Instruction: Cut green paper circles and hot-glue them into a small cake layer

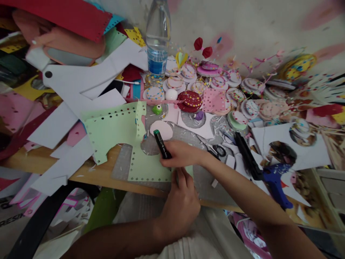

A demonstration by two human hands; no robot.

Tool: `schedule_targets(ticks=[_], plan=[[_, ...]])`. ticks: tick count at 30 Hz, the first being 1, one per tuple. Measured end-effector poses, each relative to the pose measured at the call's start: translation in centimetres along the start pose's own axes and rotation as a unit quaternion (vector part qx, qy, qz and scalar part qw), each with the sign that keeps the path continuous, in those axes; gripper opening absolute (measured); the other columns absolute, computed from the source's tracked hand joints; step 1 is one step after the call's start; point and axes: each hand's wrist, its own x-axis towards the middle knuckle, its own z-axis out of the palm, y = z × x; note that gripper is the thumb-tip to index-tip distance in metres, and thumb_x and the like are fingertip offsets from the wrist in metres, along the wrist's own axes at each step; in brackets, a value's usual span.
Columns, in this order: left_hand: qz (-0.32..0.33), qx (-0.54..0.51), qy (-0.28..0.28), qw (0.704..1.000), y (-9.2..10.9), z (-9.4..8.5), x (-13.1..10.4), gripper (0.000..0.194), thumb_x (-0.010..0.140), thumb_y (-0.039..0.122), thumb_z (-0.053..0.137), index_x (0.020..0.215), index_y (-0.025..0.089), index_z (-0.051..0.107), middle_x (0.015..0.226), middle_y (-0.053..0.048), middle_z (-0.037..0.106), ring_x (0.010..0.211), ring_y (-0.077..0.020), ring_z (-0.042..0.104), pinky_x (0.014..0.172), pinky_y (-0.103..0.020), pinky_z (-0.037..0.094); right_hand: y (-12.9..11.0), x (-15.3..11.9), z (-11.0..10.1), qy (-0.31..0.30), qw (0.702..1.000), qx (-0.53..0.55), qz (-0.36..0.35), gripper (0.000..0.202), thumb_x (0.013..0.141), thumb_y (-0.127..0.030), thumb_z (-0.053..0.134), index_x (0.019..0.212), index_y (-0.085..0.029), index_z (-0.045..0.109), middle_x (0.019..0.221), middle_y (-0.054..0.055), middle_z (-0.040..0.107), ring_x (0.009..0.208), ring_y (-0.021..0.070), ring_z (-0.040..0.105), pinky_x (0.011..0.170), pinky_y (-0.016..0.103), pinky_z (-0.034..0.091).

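Observation:
My right hand [183, 153] is wrapped round a dark marker pen [163, 145] with a green end. The marker slants over a light green paper sheet [151, 171] that has small dark holes punched along its edges and curved cut-outs. At the sheet's near edge my left hand [184, 196] is closed on the paper, its curled fingers just below my right hand. The marker's writing tip is hidden. Just beyond the marker lies a pale pink paper disc [161, 128].
A water bottle [157, 43] stands at the back beside several decorated round paper pieces [190, 100]. Black-handled scissors [217, 149] and a blue glue gun [277, 185] lie on the right. White paper offcuts [64, 111] pile up on the left, some past the table edge.

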Motion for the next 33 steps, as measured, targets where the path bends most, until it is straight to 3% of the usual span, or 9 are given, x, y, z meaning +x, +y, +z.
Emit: schedule_targets(ticks=[7,11,17,25,33], plan=[[-0.003,-0.006,-0.003,1.0,0.2,0.1,-0.1,0.034,0.087,0.03,0.062,0.105,0.003,0.073,0.118,-0.029,0.065,0.112,-0.0391,0.062,0.088,-0.046,0.055,-0.4,0.4,-0.3,0.006,1.0,-0.024,0.019,0.018,0.071,-0.015,0.056,0.067,-0.022,0.039,0.055,-0.007,0.04,0.049,0.0092,0.034,0.047,0.023,0.025],[-0.001,-0.004,-0.003,1.0,0.2,0.2,-0.1,0.035,0.088,0.031,0.061,0.106,0.004,0.073,0.119,-0.029,0.064,0.112,-0.039,0.062,0.089,-0.048,0.054,0.0,0.3,-0.4,0.039,0.998,-0.025,0.039,0.013,0.072,-0.015,0.055,0.071,-0.021,0.043,0.058,-0.005,0.046,0.051,0.0099,0.039,0.049,0.023,0.028],[0.005,-0.011,-0.013,1.0,0.0,0.1,0.0,0.035,0.088,0.029,0.06,0.108,0.002,0.072,0.121,-0.029,0.063,0.114,-0.0391,0.061,0.09,-0.047,0.054,0.9,-0.2,-0.6,0.086,0.994,-0.012,0.062,0.014,0.073,-0.017,0.055,0.067,-0.021,0.043,0.056,-0.006,0.044,0.05,0.0101,0.039,0.049,0.024,0.028],[-0.001,-0.012,0.015,1.0,0.0,0.3,-0.1,0.036,0.085,0.028,0.064,0.105,-0.001,0.072,0.117,-0.032,0.064,0.111,-0.0402,0.062,0.087,-0.046,0.055,1.7,-1.8,-0.5,0.192,0.971,0.019,0.142,0.022,0.073,-0.021,0.055,0.064,-0.024,0.035,0.053,-0.008,0.038,0.048,0.0103,0.035,0.048,0.025,0.025],[0.001,-0.004,0.05,0.999,-0.4,0.3,-0.3,0.034,0.085,0.023,0.064,0.105,-0.004,0.071,0.116,-0.031,0.065,0.108,-0.038,0.065,0.087,-0.043,0.056,1.4,-5.0,0.8,0.306,0.93,0.081,0.187,0.019,0.076,-0.026,0.056,0.067,-0.023,0.04,0.055,-0.007,0.041,0.05,0.0112,0.039,0.048,0.024,0.031]])
